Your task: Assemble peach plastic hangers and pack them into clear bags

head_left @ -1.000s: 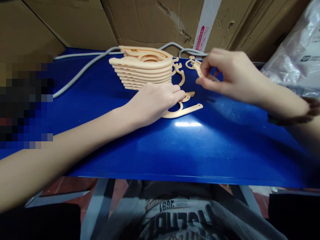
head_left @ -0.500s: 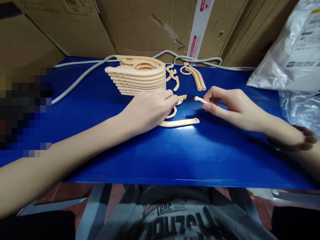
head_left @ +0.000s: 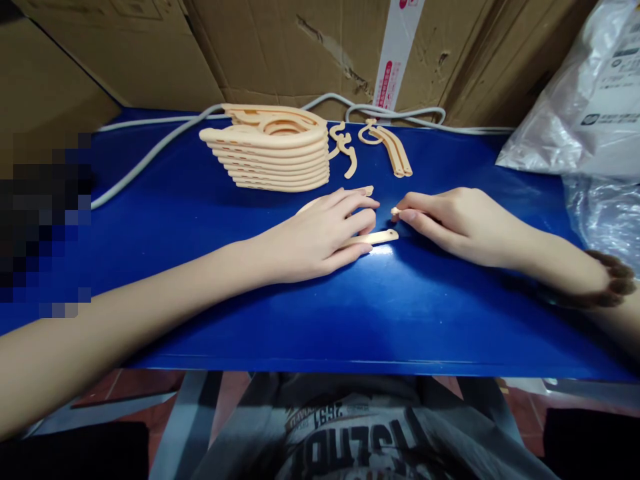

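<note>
As the left hand [head_left: 320, 233] lies half open over a pale peach piece [head_left: 384, 237] on the glossy blue table [head_left: 300, 320], hiding its middle, whether it grips can't be told! The right hand [head_left: 457, 223] pinches a small peach part [head_left: 395, 212] in its fingertips, near that piece's rounded, holed end. Behind, smooth matching frames [head_left: 280, 150] rise in ridged layers, hooks [head_left: 346, 152] and curved strips [head_left: 395, 153] alongside; grey cable [head_left: 145, 170], creased cardboard [head_left: 280, 67] and crinkled plastic [head_left: 565, 127] crowd the back.

The blue table [head_left: 310, 323] carries stacked peach frames [head_left: 275, 155], loose parts [head_left: 383, 237], a cable [head_left: 160, 151], seemingly plastic wrapping [head_left: 565, 123].
</note>
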`<state>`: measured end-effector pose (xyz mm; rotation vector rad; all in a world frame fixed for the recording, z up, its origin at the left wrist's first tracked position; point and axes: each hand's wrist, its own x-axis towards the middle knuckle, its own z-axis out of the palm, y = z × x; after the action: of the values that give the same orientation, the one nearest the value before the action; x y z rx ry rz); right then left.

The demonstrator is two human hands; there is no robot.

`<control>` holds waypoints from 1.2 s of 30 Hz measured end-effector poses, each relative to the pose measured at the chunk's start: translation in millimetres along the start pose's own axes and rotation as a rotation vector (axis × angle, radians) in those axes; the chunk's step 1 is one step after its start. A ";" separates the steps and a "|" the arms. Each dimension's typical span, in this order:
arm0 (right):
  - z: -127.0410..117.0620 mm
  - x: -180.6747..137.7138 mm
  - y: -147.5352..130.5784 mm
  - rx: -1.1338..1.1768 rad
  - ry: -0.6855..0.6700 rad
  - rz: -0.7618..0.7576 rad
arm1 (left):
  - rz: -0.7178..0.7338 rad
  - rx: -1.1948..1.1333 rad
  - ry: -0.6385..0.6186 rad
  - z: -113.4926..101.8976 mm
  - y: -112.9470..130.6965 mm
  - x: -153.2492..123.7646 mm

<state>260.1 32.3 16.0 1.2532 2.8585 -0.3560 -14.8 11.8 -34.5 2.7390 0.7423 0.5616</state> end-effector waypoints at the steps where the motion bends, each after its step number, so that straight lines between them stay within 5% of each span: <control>1: 0.4 -0.2 -0.4 -0.014 0.005 0.007 | -0.001 -0.013 -0.003 0.1 0.2 0.5; 17: -0.8 -2.1 -3.9 0.232 0.058 -0.057 | -0.098 -0.145 0.109 1.4 1.0 1.0; 23: 6.3 -4.2 -4.7 0.088 0.092 -0.042 | 0.014 -0.063 0.073 0.3 -1.6 1.0; 36: 14.4 -8.4 -10.8 -0.278 0.193 -0.003 | -0.046 -0.072 0.048 -1.5 0.8 1.9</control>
<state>256.7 16.1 5.0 1.2917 2.9298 0.1686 -13.6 12.3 -32.4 2.6436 0.7788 0.6329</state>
